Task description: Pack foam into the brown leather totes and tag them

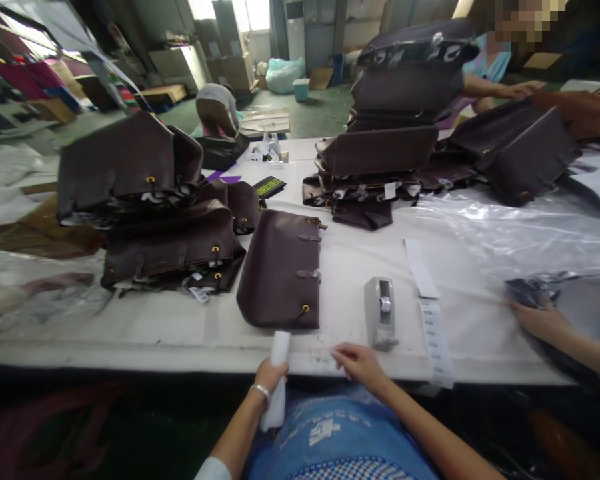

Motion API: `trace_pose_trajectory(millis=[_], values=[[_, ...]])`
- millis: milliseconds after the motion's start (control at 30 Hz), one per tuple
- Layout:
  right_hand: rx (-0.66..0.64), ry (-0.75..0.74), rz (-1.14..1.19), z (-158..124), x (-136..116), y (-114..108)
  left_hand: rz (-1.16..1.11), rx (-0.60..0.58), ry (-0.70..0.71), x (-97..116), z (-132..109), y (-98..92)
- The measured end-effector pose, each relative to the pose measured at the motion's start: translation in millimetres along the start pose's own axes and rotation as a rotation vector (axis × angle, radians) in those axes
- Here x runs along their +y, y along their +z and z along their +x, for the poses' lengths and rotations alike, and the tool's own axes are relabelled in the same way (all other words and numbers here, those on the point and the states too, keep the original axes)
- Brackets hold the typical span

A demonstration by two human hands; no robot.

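Observation:
My left hand (pixel 271 377) is closed around a white roll (pixel 280 353), perhaps foam or paper, just in front of the table edge. Directly ahead of it a dark brown handbag (pixel 283 270) lies flat, with gold eyelets and short straps along its right side. My right hand (pixel 357 363) hovers by the table edge with thumb and fingers pinched together. Whatever is between those fingertips is too small to make out. To the right of that hand stands a grey tape dispenser (pixel 379 313).
Brown handbags are stacked at left (pixel 165 247) and at the back right (pixel 380 150). A strip of labels (pixel 435 340) runs beside the dispenser. Clear plastic (pixel 510 230) covers the right side. Another person's hand (pixel 543 323) grips dark plastic at right; other people stand farther back.

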State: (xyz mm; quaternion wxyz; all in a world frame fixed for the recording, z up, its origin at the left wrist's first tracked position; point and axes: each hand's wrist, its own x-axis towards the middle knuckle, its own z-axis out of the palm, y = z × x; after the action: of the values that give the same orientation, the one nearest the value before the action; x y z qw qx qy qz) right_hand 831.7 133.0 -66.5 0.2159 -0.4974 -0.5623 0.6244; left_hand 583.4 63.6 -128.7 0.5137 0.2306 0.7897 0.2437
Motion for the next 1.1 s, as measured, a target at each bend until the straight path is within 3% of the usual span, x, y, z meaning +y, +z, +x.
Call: trace_pose_trajectory(millis=[67, 167, 333, 467, 600, 967, 1100], values=[[-0.136, -0.057, 0.025, 19.5, -22.5, 28.8, 0.018, 0.004, 0.009, 1.1, -0.1, 0.8], [-0.251, -0.068, 0.011, 46.8, -34.1, 70.9, 0.052, 0.001, 0.039, 2.5, 0.0, 0.6], [-0.182, 0.018, -0.173, 80.4, -22.0, 105.8, 0.128, 0.027, 0.08, -0.8, 1.6, -1.6], [-0.148, 0.089, -0.27, 92.3, -13.0, 105.2, 0.175, 0.051, 0.106, -5.2, 2.1, -2.8], [-0.2, 0.157, -0.283, 95.9, -6.2, 99.6, 0.172, 0.053, 0.095, -5.4, 1.3, -3.6], [-0.325, 0.227, 0.006, 76.3, 6.3, 82.5, -0.059, -0.055, 0.008, 1.9, -6.3, -3.9], [-0.303, 0.28, 0.052, 78.1, 8.4, 85.4, -0.141, -0.098, -0.03, 3.5, -12.4, -1.9]])
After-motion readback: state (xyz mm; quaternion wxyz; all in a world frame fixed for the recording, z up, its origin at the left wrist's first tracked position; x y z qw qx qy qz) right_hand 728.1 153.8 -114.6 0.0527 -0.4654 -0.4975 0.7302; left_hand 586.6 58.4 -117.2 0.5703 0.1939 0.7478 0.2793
